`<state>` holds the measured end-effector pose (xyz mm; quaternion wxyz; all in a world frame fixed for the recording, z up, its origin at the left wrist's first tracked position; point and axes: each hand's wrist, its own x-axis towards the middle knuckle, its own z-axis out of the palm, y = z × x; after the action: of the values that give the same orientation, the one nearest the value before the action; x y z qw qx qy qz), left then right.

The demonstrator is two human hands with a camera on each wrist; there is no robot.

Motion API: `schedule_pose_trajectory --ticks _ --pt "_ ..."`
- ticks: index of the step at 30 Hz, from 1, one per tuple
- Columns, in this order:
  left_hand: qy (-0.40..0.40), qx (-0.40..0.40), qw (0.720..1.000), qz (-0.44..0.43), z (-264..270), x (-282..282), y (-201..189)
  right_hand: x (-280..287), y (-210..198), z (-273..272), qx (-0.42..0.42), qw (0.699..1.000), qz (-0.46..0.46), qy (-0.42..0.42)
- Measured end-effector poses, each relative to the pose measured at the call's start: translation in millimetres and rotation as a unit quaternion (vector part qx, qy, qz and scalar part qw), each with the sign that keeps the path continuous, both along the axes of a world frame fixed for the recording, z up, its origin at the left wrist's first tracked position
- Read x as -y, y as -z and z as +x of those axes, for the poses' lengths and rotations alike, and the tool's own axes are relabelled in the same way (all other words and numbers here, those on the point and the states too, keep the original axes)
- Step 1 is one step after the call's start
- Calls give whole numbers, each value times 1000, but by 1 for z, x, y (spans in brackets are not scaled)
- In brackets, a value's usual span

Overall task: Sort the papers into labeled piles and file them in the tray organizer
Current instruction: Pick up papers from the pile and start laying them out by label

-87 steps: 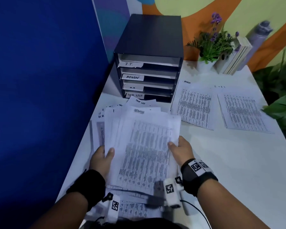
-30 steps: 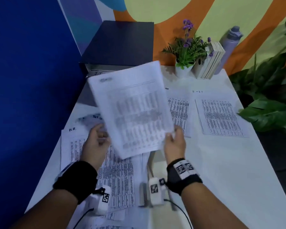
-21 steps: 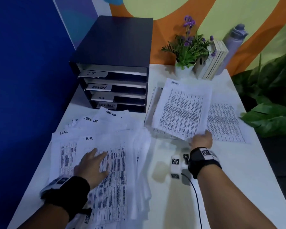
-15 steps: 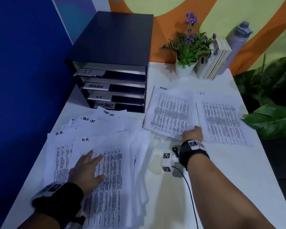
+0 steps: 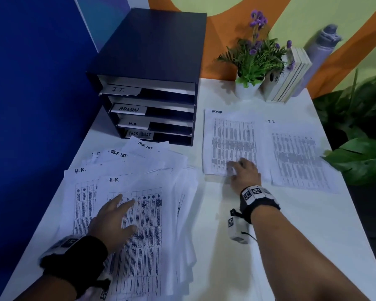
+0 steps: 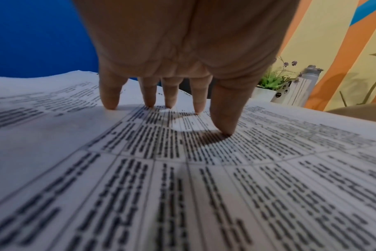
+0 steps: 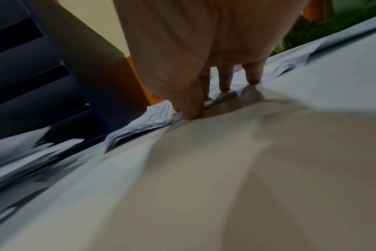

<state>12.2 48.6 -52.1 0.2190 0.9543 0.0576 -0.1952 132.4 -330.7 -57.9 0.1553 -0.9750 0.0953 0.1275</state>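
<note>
A loose heap of printed sheets covers the table's left side, with an H.R. sheet (image 5: 143, 235) on top and TASK LIST sheets (image 5: 148, 147) at its far end. My left hand (image 5: 127, 213) rests on the H.R. sheet, fingers spread, fingertips (image 6: 149, 101) pressing the paper. The ADMIN pile (image 5: 230, 135) and the I.T. pile (image 5: 297, 157) lie side by side to the right. My right hand (image 5: 241, 170) touches the ADMIN pile's near edge with straight fingers (image 7: 225, 83). The dark tray organizer (image 5: 152, 51) stands behind, its slots labelled I.T., ADMIN, H.R. and TASK LIST.
A potted plant (image 5: 254, 61), upright books (image 5: 291, 77) and a grey bottle (image 5: 321, 51) stand at the back right. Large green leaves (image 5: 360, 157) crowd the table's right edge. A blue wall (image 5: 30, 105) borders the left. Bare white table (image 5: 302, 235) lies front right.
My right hand carried one sheet from the heap over to the ADMIN pile and laid it flat there. My left hand let go of the sheets and settled on the heap.
</note>
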Motion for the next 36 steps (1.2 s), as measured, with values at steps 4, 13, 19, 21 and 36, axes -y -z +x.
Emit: schedule_pose_trajectory --ticks 4,13,19,21,36 --pt "-91 24 995 34 -6 -17 -3 -12 -11 -7 38 999 19 -2" --pt "-102 -26 993 55 -37 -25 -8 -153 -44 -118 -54 969 227 -85" --pt "-59 48 997 -30 -44 -11 -10 -152 -38 -133 -70 958 266 82" --pt "-139 53 988 48 -40 -24 -15 -137 -38 -132 -59 950 282 122" --pt "-207 65 963 -158 -59 -43 -14 -131 -22 -158 -13 912 374 170"
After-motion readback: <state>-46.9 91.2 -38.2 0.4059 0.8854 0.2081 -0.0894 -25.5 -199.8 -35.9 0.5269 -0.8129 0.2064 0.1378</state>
